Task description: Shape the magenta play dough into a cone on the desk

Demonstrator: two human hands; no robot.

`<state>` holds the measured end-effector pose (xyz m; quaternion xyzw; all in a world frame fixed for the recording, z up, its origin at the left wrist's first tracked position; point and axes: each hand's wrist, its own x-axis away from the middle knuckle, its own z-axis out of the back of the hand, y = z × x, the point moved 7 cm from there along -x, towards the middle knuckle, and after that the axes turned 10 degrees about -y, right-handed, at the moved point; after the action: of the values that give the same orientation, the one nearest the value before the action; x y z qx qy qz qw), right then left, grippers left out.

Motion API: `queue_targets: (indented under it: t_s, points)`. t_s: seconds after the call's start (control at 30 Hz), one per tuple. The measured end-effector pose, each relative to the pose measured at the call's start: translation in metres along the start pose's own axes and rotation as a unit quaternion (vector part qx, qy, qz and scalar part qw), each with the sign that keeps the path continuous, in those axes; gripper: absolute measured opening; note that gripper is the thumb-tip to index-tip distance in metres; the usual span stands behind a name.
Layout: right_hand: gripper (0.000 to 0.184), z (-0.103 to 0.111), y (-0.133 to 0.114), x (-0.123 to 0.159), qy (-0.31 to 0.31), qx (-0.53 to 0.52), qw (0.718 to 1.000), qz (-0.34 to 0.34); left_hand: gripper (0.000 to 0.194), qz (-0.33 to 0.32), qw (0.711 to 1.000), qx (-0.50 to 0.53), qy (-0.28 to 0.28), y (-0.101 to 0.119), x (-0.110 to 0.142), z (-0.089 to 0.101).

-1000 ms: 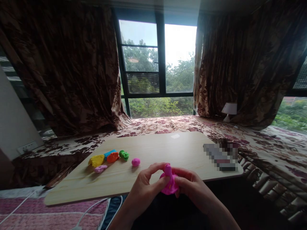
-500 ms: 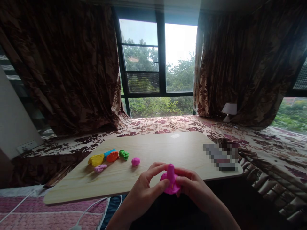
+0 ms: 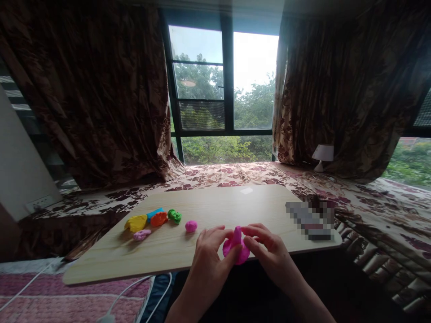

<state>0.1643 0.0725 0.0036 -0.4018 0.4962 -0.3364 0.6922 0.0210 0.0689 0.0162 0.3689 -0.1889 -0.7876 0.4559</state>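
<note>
A piece of bright pink modelling clay (image 3: 242, 256) is held up over the near edge of the table. It has a wide, round base and an upright stalk in the middle. My left hand (image 3: 211, 253) grips it from the left, thumb pressed on the front by the stalk. From the right, my right hand (image 3: 269, 248) pinches the clay near the stalk with thumb and fingers. Parts of the base are hidden behind the fingers. A small pink clay ball (image 3: 191, 226) lies on the table left of my hands.
On the light wooden table (image 3: 222, 204), lumps of yellow clay (image 3: 136, 222), orange clay (image 3: 159, 219), blue clay (image 3: 155, 212), green clay (image 3: 174, 216) and pale pink clay (image 3: 142, 234) sit at left. A blurred-out dark object (image 3: 305, 220) lies at right. A white lamp (image 3: 323, 154) stands beyond.
Both hands have risen slightly with the pink clay. My right hand's fingers have shifted up toward the stalk, and my left thumb has moved across the front of the clay.
</note>
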Motion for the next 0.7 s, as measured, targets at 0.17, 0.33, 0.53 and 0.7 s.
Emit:
queue_targets:
  t_s: [0.17, 0.33, 0.53, 0.7]
  points:
    - [0.022, -0.002, -0.006, -0.001, -0.004, 0.03, 1.0, 0.008, 0.023, -0.026, 0.999, -0.031, 0.021, 0.008, 0.004, -0.001]
    - [0.023, -0.001, 0.0, -0.003, -0.012, -0.027, 1.0, 0.0, 0.053, 0.096, 0.974, 0.206, 0.004, -0.021, 0.009, 0.002]
    - [0.019, -0.007, -0.005, -0.002, -0.011, 0.05, 0.999, 0.017, 0.045, 0.134, 0.882, 0.443, -0.088, -0.029, 0.01, -0.032]
    - [0.015, -0.012, -0.013, 0.002, -0.01, 0.145, 0.988, 0.047, 0.042, 0.091, 0.894, 0.435, -0.061, -0.029, 0.008, -0.031]
